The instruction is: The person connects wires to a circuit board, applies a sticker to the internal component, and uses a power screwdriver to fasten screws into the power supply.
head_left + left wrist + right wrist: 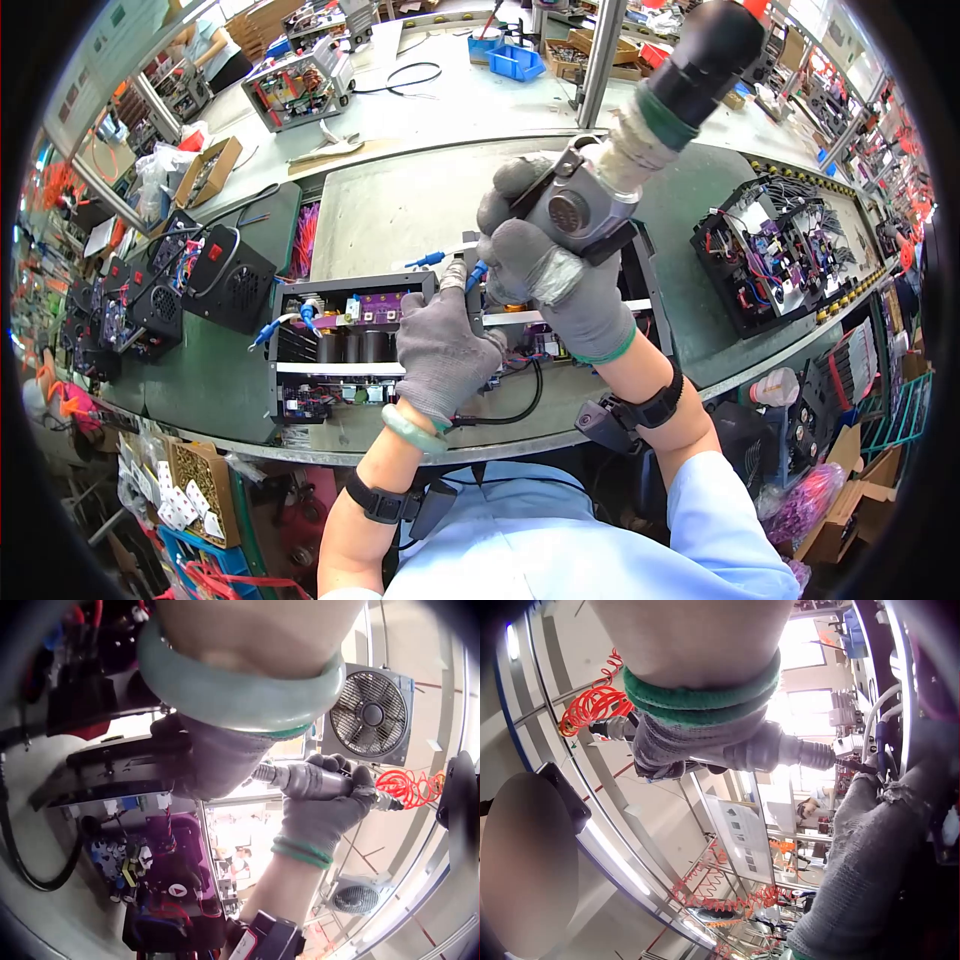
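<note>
My gloved right hand (560, 275) grips a pneumatic screwdriver (580, 210), its taped, black rear end rising toward the head camera. In the right wrist view the driver's bit (847, 762) reaches the fingertips of my left hand (870, 855). That left hand, also gloved, lies over a long open electronics chassis (335, 368), index finger stretched forward and thumb spread apart. White cables with blue-sleeved ends (425, 260) lie by the index fingertip. Inside the chassis are purple circuit boards (375, 305) and black capacitors (350, 347). The driver hides part of the chassis's right side.
Black units with fans (230, 275) stand left on the green bench. Another open chassis (765, 260) sits at the right. Behind are a blue bin (515, 62), a metal post (603, 65) and a device (295, 85). A coiled red hose (592, 709) hangs behind the driver.
</note>
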A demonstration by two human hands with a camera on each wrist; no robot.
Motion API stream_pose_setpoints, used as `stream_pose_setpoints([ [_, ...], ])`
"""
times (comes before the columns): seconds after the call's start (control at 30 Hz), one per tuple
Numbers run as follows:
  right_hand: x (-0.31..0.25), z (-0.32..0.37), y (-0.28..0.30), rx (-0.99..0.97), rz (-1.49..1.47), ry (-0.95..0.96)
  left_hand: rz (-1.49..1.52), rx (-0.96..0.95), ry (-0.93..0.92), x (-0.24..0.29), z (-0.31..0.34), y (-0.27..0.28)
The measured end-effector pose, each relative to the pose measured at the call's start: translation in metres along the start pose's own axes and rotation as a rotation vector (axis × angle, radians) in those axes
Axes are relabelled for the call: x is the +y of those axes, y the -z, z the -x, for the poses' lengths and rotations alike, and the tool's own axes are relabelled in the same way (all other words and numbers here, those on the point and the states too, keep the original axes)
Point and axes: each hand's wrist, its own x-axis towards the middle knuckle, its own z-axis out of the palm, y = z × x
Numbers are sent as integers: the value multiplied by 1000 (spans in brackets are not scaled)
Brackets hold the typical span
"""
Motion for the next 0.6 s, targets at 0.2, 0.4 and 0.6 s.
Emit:
stream_pose_setpoints([
  [0.2, 14, -2, 5, -113, 223, 113, -28, 24, -23, -5, -2, -5],
  [0.4, 19, 1, -5, -107, 214, 118, -33, 6, 15, -9, -3, -12],
  [0.6, 18, 6, -13, -165, 249, 10, 54, 200, -180, -23, -3, -29],
])
